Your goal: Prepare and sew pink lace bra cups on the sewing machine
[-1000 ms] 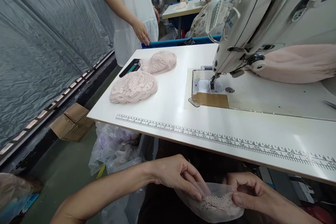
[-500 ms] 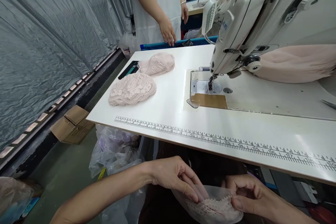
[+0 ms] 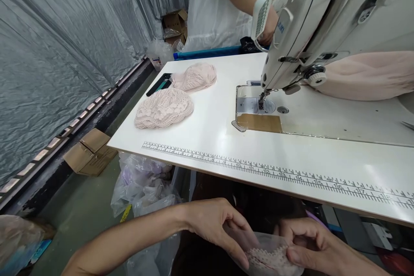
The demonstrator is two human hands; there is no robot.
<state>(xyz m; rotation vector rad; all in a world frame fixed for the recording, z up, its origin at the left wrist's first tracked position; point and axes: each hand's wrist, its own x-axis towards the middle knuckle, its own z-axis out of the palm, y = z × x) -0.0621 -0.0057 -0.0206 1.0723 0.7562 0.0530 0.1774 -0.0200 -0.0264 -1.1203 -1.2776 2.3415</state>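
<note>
Lace (image 3: 267, 260), pale pink, scalloped, with sheer mesh (image 3: 272, 240)

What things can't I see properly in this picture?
In the head view:
Lace piece in the left hand and right hand: bottom cut off by the lower edge.
Metal tool: cut off by the right edge.
Co-worker's hand: partly hidden by the sewing machine.
Dark card: partly covered by pale lace cups.

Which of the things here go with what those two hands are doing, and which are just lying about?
Part of the work, it seems:
- lace-edged sheer piece, held by left hand and right hand
- front lace piece and back lace piece, probably
- sewing machine, probably

Apparently just lying about:
- nearer cardboard box
- clear plastic bags
</note>
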